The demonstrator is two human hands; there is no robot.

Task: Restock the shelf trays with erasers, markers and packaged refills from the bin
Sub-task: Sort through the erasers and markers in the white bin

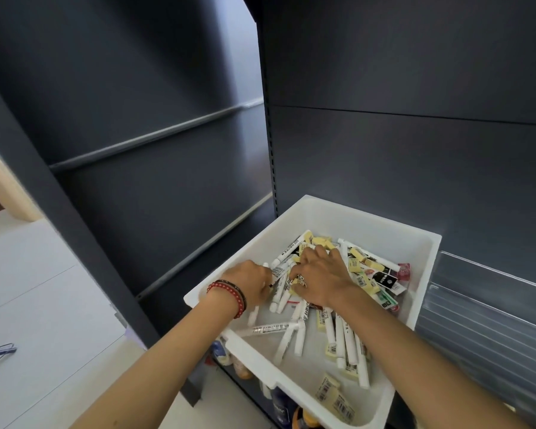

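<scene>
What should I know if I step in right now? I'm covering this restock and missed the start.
Left hand: in the bin, holding a few white markers.
Right hand: beside it, down among the yellow erasers; its grip is hidden.
Markers, erasers and packaged refills all lie in the bin.
No stock visible in the clear shelf trays at right.
Left to do: move everything across.
</scene>
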